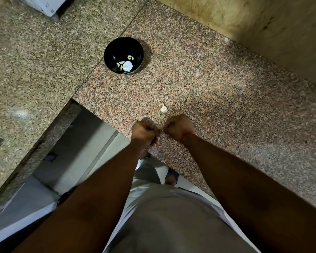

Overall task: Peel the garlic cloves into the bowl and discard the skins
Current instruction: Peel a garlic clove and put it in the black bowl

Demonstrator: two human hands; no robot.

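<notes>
On the speckled pinkish granite counter (217,92) stands a black bowl (123,56), and everything else is placed here by reference to it. Inside the bowl, toward its near side, lie several pale peeled garlic cloves (126,65), some small and greenish-white, one larger and brighter; they sit on the bowl's dark bottom, close together. Well nearer the person than the bowl and a little to its right, a single unpeeled garlic clove (163,108) lies alone on the counter, white, with a pointed tip aimed back toward the bowl. Just nearer than that clove, at the counter's front edge, the two hands meet almost knuckle to knuckle. The left hand (146,133) is curled into a tight fist-like grip, fingers folded under; the right hand (178,127), with a thin red thread round its wrist, is likewise curled, its fingertips turned toward the left hand. Whatever is pinched between them is hidden by the fingers, so I cannot tell what either hand holds, or whether it holds anything. A narrow gap shows between the two hands. Left of the bowl a seam runs across the stone where a greyer granite slab (35,70) begins.
</notes>
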